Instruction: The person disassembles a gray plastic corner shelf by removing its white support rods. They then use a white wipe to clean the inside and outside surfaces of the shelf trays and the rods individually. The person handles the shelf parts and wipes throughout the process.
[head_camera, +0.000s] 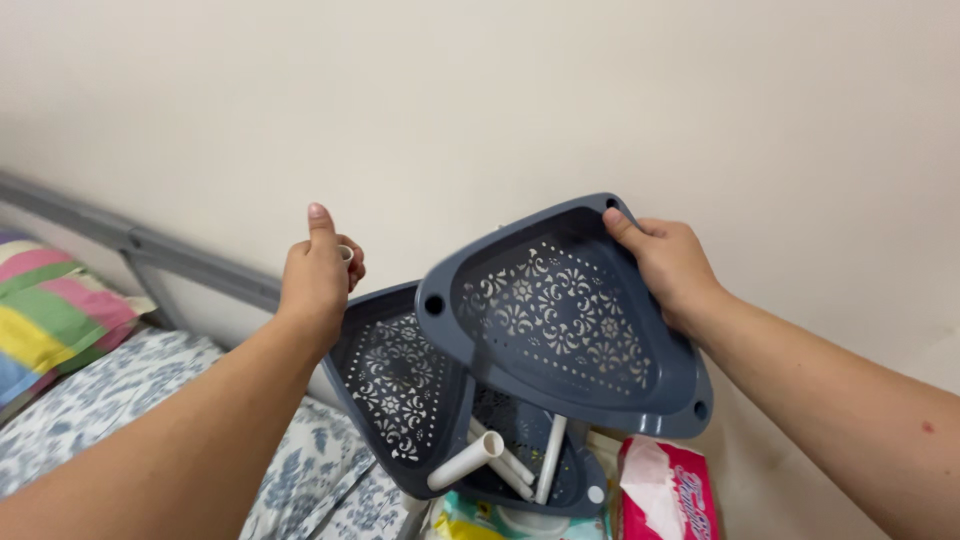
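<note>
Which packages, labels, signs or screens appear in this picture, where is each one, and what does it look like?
Tissue pack: bottom edge, right of centre, below the grey trays; soft rectangular pack, pink and red, white tissue sticking out of the top.
Second package: bottom edge, left of the tissue pack; mostly hidden, yellow, green and white wrapper.
No signs or screens.

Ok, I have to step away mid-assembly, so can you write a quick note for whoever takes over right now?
Left hand: raised, closed on a short white tube by the rear tray.
Right hand: grips the corner of the front grey tray, tilted up and free of posts.
Bottom tray: holds loose white tubes.
Done: none of the trays looks joined.
Left: tubes are not fitted into the front tray's corner holes.
</note>
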